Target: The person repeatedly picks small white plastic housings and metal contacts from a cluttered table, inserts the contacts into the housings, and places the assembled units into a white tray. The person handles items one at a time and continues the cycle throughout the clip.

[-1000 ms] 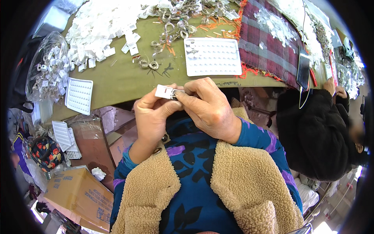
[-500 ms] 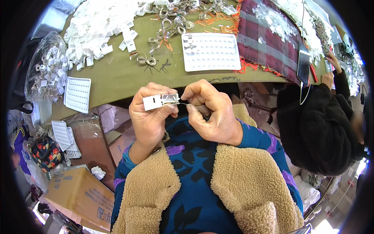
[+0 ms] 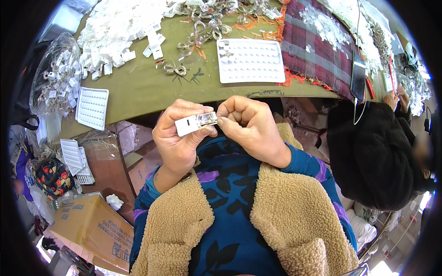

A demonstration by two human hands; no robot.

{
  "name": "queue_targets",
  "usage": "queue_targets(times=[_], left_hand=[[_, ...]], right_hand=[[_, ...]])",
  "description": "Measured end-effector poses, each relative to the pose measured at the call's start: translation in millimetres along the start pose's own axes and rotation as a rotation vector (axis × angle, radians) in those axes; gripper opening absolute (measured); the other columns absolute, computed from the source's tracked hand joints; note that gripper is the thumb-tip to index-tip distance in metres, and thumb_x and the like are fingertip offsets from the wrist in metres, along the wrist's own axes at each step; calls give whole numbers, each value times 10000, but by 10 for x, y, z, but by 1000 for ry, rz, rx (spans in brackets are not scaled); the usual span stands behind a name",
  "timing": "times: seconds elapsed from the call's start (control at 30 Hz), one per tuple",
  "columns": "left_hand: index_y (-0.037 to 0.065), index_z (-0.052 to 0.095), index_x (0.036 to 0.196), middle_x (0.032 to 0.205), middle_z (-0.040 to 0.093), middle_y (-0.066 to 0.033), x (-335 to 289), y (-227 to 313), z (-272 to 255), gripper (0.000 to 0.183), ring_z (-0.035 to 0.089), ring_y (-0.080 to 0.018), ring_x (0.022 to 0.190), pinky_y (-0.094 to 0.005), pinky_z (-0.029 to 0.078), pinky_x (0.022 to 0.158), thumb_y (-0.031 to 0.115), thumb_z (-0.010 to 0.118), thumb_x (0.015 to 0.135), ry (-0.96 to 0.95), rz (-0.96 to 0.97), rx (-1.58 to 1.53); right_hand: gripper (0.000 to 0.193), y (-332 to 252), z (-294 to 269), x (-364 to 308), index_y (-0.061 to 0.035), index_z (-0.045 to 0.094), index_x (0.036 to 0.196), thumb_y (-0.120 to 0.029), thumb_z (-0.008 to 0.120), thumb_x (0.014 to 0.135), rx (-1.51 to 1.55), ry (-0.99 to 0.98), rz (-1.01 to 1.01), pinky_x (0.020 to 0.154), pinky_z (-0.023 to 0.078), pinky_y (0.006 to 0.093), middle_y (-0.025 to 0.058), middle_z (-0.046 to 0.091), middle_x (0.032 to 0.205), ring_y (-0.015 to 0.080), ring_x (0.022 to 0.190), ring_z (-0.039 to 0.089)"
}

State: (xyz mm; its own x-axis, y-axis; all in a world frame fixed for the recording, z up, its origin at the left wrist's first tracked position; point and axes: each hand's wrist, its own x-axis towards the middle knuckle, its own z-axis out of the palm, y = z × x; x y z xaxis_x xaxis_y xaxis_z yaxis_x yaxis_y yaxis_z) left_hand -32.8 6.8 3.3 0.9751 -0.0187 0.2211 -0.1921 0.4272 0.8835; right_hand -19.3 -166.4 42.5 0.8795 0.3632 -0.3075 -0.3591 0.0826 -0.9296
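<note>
My left hand grips a small white plastic case between thumb and fingers, above my lap at the near table edge. The case has a clear section on its right end, with thin metal parts showing inside. My right hand is closed in a pinch right at that clear end, its fingertips touching or nearly touching it. Whatever the right fingertips hold is hidden.
Ahead, the green table bears heaped white cases, coiled wires, a white blister tray with several round cells, and a checked cloth. A phone lies right, near a co-worker's dark sleeve. A cardboard box stands lower left.
The case has tilted and shifted slightly right. My right fingertips have closed up against its clear end; the thin wire seen between them before is now hidden. The co-worker's hands have moved lower.
</note>
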Motion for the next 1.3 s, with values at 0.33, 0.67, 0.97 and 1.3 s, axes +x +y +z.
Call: queue_targets(times=[0.33, 0.67, 0.97, 1.3], left_hand=[[-73, 618, 1155, 961, 704, -159, 17, -29, -50, 278, 711, -204, 768, -277, 619, 640, 120, 634, 956, 64, -409, -307], [-89, 626, 1124, 949, 702, -168, 52, -71, -42, 210, 719, -215, 780, -299, 625, 676, 46, 598, 966, 104, -488, -252], [-87, 578, 1172, 1002, 685, -219, 265, -84, -166, 271, 727, -239, 761, -273, 622, 600, 92, 604, 971, 76, -529, -293], [-85, 580, 1167, 1062, 678, -237, 323, -119, -201, 263, 729, -238, 766, -273, 624, 610, 85, 607, 968, 81, -564, -305]], right_hand=[[163, 33, -15, 46, -34, 669, 934, -21, 702, 774, -710, 213, -773, 831, 425, 390, 126, 605, 1008, 302, 928, 564], [121, 16, -116, 172, 3, 645, 888, 28, 669, 772, -612, 62, -718, 735, 501, 381, 151, 619, 916, 329, 835, 616], [228, 7, -426, 713, -13, 722, 996, 46, 703, 777, -1102, 472, -756, 670, 510, 343, 115, 611, 879, 270, 765, 640], [133, -20, -541, 740, 15, 647, 908, 46, 696, 788, -970, 477, -677, 692, 508, 368, 136, 609, 911, 323, 798, 624]])
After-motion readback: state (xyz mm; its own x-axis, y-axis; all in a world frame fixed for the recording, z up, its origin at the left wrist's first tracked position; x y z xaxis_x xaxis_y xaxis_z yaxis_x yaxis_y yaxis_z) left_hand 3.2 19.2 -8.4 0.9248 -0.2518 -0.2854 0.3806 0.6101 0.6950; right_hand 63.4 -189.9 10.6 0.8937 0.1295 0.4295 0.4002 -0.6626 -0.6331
